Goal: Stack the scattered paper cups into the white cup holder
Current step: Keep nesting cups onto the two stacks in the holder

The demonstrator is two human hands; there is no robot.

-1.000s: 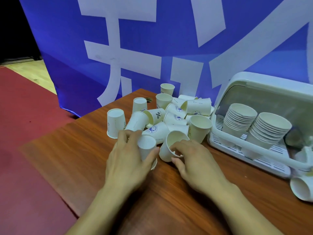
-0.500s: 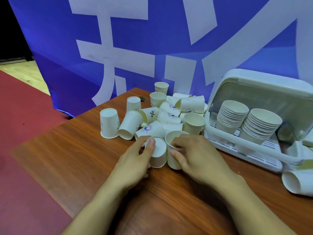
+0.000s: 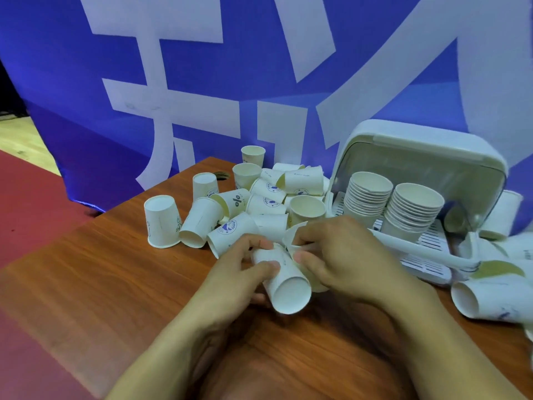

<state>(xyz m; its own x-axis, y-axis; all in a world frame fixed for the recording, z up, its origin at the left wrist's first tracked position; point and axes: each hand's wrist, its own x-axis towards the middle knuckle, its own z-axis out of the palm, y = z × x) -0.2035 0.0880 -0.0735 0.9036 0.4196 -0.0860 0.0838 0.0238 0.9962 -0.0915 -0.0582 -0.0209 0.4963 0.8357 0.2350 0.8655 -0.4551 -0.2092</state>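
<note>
A moment ago each of your hands had one cup down on the desk (image 3: 101, 284), the two cups side by side. Now your left hand (image 3: 239, 272) has tipped the near cup (image 3: 288, 287) onto its side, base toward you, and brought it against the far cup (image 3: 292, 236) held by your right hand (image 3: 346, 255). That reads as pairing two cups before they go in the holder. Whether one already sits inside the other, I cannot tell, as your fingers cover the joint.

Your left hand is curled round the near cup, thumb on its side wall and fingers over the top. Your right hand pinches the far cup at its rim between thumb and forefinger, and the rim looks bent out of round.

The white cup holder (image 3: 418, 138) stands at the desk's far right, lid up, with two stacks (image 3: 415, 209) already inside. The loose cups (image 3: 259, 203) lie heaped just left of it toward the far edge, and a few more lie at the right edge. Much of the task remains.
</note>
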